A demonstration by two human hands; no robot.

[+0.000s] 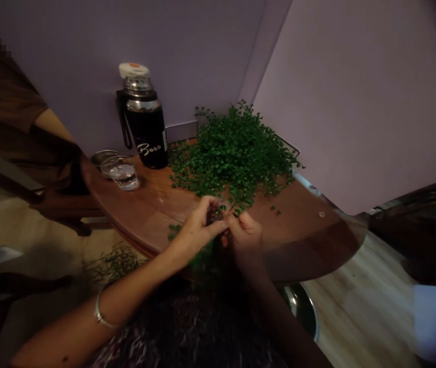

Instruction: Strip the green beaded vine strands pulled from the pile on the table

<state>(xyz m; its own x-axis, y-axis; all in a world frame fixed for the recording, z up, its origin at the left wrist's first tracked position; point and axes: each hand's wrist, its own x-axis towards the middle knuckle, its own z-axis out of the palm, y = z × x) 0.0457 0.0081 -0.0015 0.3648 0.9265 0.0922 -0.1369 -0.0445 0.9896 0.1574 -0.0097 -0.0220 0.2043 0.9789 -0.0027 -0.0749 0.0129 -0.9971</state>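
Both hands meet over the near part of the wooden table, thumbs close together. My left hand (201, 219), with a bangle on its wrist, is closed in a pinch on a thin leafy green sprig (222, 208). My right hand (245, 234) pinches the same sprig from the other side; its fingertips are partly hidden. Just beyond the hands lies a big heap of leafy green stems (237, 151) with small round leaves. Some loose leaves (275, 209) are on the table right of the hands. More greenery shows dimly below my hands.
A black flask (147, 130) stands by the wall, with a glass of water (125, 176) and a metal bowl (103, 156) near it. The round table (310, 235) meets the wall. Stripped stems (116, 263) lie below left; a metal basin (306, 306) sits below right. Another person's arm (53, 125) is at left.
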